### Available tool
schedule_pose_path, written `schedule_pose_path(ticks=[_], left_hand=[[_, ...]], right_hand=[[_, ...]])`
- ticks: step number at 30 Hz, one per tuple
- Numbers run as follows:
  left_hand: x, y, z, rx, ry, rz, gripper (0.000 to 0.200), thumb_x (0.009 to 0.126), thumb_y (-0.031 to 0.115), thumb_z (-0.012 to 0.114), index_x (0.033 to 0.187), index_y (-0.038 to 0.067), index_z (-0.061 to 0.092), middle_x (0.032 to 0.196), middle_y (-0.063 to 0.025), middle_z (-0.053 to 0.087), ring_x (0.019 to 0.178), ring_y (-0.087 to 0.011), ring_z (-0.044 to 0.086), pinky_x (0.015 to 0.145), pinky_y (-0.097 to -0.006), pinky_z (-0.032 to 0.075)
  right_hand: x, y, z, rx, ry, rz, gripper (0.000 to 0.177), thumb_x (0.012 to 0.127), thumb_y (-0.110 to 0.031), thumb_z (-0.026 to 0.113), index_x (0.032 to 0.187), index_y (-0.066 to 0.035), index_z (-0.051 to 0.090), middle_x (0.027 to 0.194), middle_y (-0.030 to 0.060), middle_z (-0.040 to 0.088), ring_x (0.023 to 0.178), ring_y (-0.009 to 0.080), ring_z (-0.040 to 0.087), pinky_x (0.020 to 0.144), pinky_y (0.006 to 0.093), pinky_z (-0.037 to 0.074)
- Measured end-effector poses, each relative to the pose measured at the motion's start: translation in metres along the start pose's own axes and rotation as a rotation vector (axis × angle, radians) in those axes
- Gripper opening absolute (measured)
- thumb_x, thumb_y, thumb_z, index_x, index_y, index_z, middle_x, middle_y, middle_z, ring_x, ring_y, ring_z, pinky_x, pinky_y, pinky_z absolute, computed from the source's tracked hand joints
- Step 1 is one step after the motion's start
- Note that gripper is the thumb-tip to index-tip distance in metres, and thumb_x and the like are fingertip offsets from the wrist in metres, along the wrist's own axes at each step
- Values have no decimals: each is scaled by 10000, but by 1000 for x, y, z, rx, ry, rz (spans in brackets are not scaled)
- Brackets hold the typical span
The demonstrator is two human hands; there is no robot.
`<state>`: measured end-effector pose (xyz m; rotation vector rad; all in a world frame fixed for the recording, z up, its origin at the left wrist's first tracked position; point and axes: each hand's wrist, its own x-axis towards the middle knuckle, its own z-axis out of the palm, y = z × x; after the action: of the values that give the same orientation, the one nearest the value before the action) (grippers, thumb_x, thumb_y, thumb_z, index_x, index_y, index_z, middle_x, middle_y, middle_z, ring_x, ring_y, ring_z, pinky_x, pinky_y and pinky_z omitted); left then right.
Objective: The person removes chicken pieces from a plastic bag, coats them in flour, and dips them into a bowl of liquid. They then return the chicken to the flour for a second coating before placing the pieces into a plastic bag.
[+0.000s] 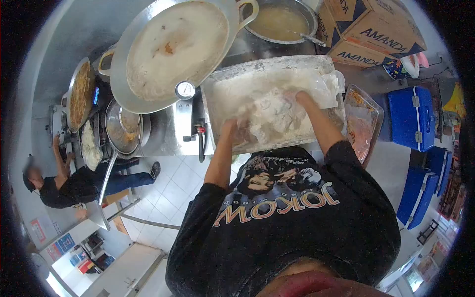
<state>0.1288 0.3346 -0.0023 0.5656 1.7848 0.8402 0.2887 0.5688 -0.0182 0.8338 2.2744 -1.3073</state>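
Both of my hands are in a wide shallow tub (pixel 269 64) of white flour. Among the flour lie lumpy, flour-coated pieces (pixel 274 111), whose kind the coating hides. My left hand (pixel 239 127) is at the near left of the heap, powdered and blurred by motion. At the right side of the heap, my right hand (pixel 295 99) reaches down into the flour, its fingers hidden. A clear plastic bag (pixel 331 89) lies over the tub's right end.
A large two-handled wok (pixel 178 49) of frothy oil stands left of the tub, with a thermometer (pixel 185 90) at its rim. Behind is a metal bowl (pixel 282 22) of cloudy liquid. A tray (pixel 363 119), boxes (pixel 378 37) and a cooler (pixel 411 119) stand right. Another person (pixel 64 185) works left.
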Motion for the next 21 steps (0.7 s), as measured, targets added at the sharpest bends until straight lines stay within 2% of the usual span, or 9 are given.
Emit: schedule_pose_path(ticks=[2, 5, 9, 10, 12, 13, 15, 19, 21], left_hand=[[-11, -18, 11, 190, 19, 32, 532, 902, 407, 507, 1283, 37, 489, 1270, -178, 525, 1151, -202, 510, 984, -360, 396], [81, -108, 25, 1133, -249, 375, 268, 828, 307, 598, 870, 52, 668, 831, -139, 673, 758, -287, 652, 658, -420, 513], [48, -91, 0, 1003, 44, 458, 205, 746, 262, 666, 752, 59, 693, 772, -156, 670, 709, -302, 654, 661, -412, 510], [33, -76, -8, 965, 112, 478, 191, 726, 251, 684, 723, 60, 700, 758, -160, 670, 696, -305, 654, 662, -410, 509], [10, -39, -19, 1141, 57, 460, 210, 714, 277, 701, 721, 67, 703, 728, -146, 668, 692, -305, 651, 658, -409, 509], [-1, -21, -24, 1227, 27, 456, 220, 709, 291, 710, 721, 71, 704, 713, -139, 667, 690, -305, 650, 656, -408, 509], [17, -35, -7, 1174, 151, 361, 233, 720, 300, 705, 731, 68, 694, 688, -129, 658, 696, -325, 646, 676, -421, 507], [17, -25, 19, 597, 352, 322, 242, 719, 281, 688, 798, 54, 656, 724, -134, 645, 730, -352, 634, 701, -449, 501], [3, 1, 41, 607, 520, 375, 263, 721, 277, 670, 842, 49, 621, 816, -153, 642, 783, -329, 622, 704, -420, 502]], right_hand=[[-1, 1, 26, -82, -41, -1, 537, 891, -359, 498, 1317, -35, 446, 1348, 142, 439, 1208, 234, 435, 1006, 353, 359], [19, 8, 56, -28, -90, -66, 507, 891, -335, 505, 1297, -35, 462, 1298, 146, 484, 1152, 237, 481, 970, 358, 395], [18, 9, 54, -215, -171, -25, 519, 854, -287, 569, 1294, -38, 455, 1275, 136, 510, 1111, 237, 514, 935, 367, 426], [0, -6, 32, -620, -175, -155, 514, 827, -273, 615, 1265, -52, 461, 1210, 118, 539, 1060, 234, 524, 924, 357, 432], [-24, -26, 10, -432, -116, -191, 533, 801, -254, 660, 1253, -62, 453, 1158, 93, 564, 1011, 230, 535, 914, 345, 437], [-33, -28, 5, 159, -46, -79, 552, 802, -250, 659, 1271, -60, 440, 1169, 86, 560, 1014, 228, 534, 914, 344, 436], [-43, -32, 0, 578, 42, 46, 560, 819, -243, 642, 1298, -51, 423, 1190, 79, 553, 1026, 220, 532, 913, 336, 434], [-31, -14, -9, 121, 88, -124, 511, 882, -240, 572, 1321, -26, 420, 1226, 85, 542, 1071, 196, 525, 922, 320, 428], [-13, 16, 2, 14, 96, -298, 488, 911, -243, 533, 1325, -12, 422, 1243, 89, 537, 1094, 186, 520, 933, 318, 424]])
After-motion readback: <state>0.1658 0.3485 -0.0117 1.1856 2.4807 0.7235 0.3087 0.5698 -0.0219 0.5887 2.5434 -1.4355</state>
